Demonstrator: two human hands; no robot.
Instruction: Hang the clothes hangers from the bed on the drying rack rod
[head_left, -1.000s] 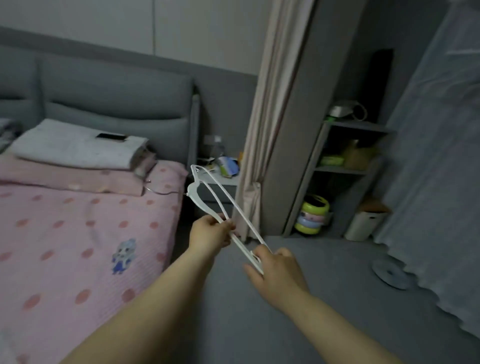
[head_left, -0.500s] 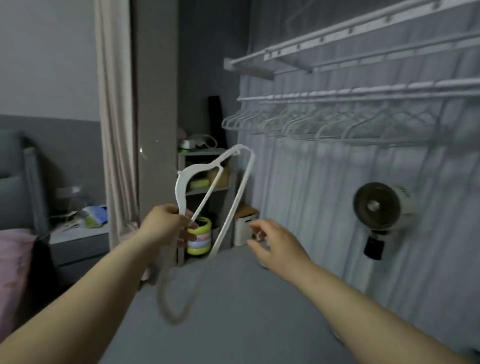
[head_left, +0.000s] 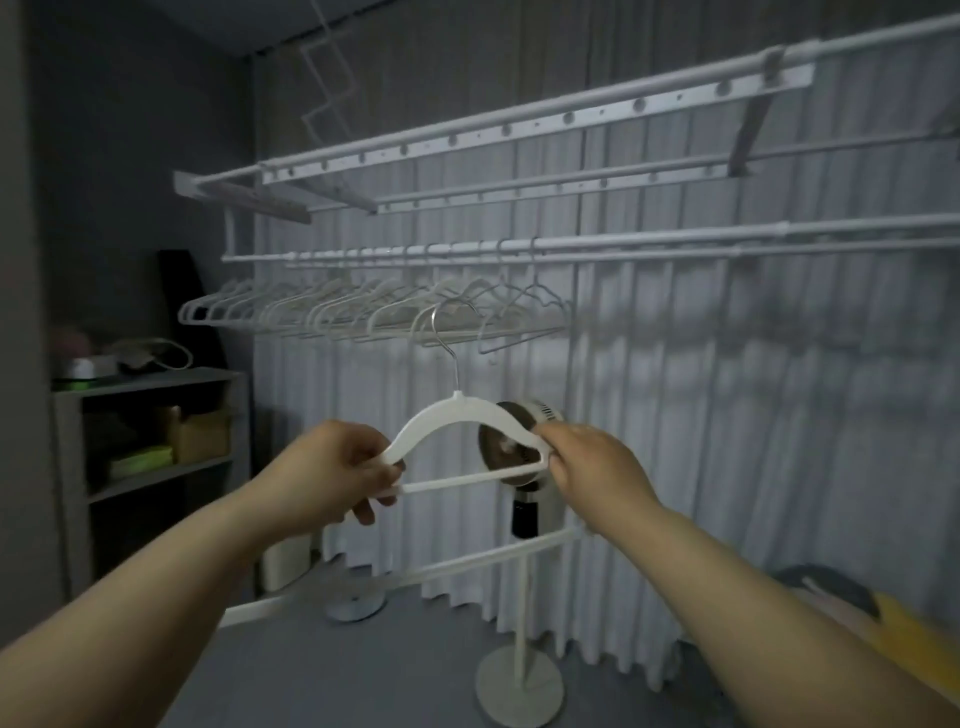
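1. A whole row of hung hangers is already on the drying rack rod, so I'd guess you're well along.
2. Your left hand and right hand each have fingers curled round one end of the white hanger.
3. It's upright with its hook just below the rod and not on yet, so hooking it is what's left.

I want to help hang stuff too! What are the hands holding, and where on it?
A white clothes hanger, held at both ends: the left hand grips its left end, the right hand its right end.
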